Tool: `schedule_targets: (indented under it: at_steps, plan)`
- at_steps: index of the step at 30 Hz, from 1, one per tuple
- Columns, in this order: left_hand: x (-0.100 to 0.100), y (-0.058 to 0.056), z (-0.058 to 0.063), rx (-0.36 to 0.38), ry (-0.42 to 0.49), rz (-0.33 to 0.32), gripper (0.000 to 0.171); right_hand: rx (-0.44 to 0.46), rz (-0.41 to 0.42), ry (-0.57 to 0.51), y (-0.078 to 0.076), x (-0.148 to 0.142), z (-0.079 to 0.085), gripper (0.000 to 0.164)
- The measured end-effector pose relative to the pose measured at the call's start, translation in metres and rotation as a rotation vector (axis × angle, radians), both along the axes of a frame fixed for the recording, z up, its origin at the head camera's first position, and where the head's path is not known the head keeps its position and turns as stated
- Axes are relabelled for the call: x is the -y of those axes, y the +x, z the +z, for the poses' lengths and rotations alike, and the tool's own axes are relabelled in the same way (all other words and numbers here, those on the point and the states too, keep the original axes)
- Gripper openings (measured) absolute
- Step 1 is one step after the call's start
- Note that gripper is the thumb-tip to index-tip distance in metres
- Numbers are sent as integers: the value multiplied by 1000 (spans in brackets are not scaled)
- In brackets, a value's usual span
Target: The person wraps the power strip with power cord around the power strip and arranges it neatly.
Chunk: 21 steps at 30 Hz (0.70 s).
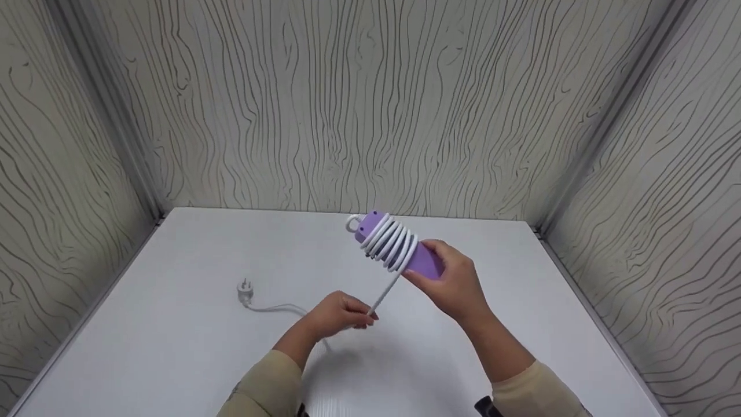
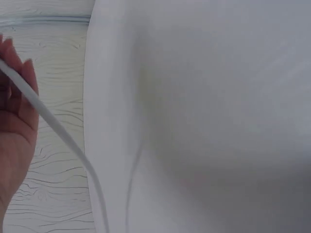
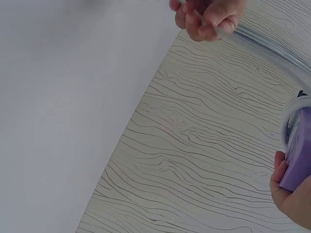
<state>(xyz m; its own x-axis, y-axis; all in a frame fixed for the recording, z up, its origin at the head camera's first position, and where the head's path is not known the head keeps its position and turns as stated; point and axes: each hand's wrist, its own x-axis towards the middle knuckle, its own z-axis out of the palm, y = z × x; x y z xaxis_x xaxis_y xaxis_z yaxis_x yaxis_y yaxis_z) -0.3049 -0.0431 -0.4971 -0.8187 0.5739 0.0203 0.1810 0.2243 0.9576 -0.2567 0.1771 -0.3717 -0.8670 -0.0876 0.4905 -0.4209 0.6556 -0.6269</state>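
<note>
My right hand (image 1: 457,284) grips the lower end of a purple power strip (image 1: 427,260), held tilted above the white table. Several turns of its white cord (image 1: 392,242) wrap round the strip's upper part, and a small cord loop (image 1: 352,222) sticks out at the top end. From the lowest turn the cord runs taut down to my left hand (image 1: 338,315), which pinches it between thumb and fingers. Beyond that hand the loose cord (image 2: 60,131) hangs down. Its plug (image 1: 245,291) lies on the table at the left, prongs pointing away. In the right wrist view the strip (image 3: 300,150) is partly cut off.
The white table (image 1: 191,249) fills the space below the hands. Wood-grain patterned panels (image 1: 347,104) stand behind it and on both sides, with grey metal strips at the corners.
</note>
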Motion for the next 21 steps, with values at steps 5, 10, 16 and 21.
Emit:
schedule_targets:
  at_steps: [5, 10, 16, 21]
  plan:
    - [17, -23, 9, -153, -115, 191, 16, -51, 58, 68, 3, 0, -5, 54]
    - [27, -35, 21, -220, -183, 308, 14, -101, 108, 130, 3, 1, -10, 52]
    - [28, -38, 31, -223, -158, 287, 11, -140, 223, 141, 1, -1, -8, 51]
    - [27, -38, 34, -295, -140, 241, 10, -162, 455, 183, 3, -2, -8, 50]
